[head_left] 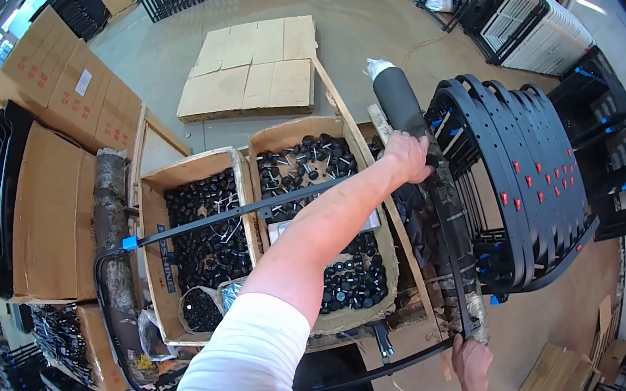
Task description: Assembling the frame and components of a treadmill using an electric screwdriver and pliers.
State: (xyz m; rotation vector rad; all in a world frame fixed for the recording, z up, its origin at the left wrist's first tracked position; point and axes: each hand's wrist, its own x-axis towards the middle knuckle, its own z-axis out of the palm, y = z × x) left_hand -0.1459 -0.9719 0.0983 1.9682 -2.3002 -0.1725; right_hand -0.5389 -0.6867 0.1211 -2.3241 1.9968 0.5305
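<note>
A black metal tube frame lies in front of me, spanning the boxes from side to side. Around its right side, near the far end, my left hand is closed, the arm stretched across the boxes. My right hand grips the frame's near right corner. Beneath that side runs a worn, wrapped support bar, with a dark padded roll at its far end. A straight black bar crosses above the boxes, blue tape on its left end; my left forearm hides part of it.
Cardboard boxes hold several black knobs and bolts. Stacked black curved panels stand close on the right. Another wrapped bar and tall cartons are at left. Flattened cardboard lies on the floor beyond.
</note>
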